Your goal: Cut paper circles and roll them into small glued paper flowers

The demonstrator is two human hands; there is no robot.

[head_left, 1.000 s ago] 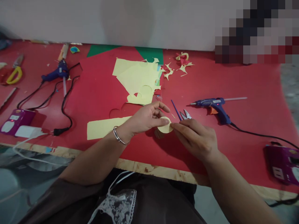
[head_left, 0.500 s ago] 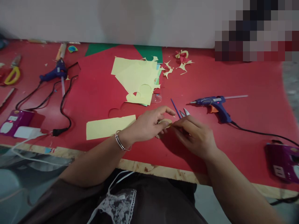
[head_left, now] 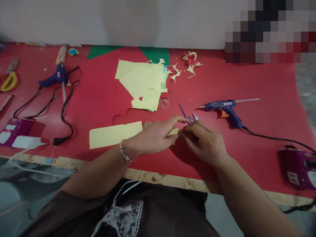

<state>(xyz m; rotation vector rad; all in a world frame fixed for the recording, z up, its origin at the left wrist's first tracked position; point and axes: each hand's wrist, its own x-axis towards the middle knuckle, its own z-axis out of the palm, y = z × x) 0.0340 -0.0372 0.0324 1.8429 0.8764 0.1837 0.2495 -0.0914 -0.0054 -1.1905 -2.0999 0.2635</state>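
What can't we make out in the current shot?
Head view, yellow paper piece: full outline hidden by the left hand and right hand.
Head view, metal blades: rear end hidden behind the right hand.
Head view, right-side purple box: cut off by the right edge.
Head view, right-side glue gun: label too small to read.
Head view, upper-right corner: pixelated.
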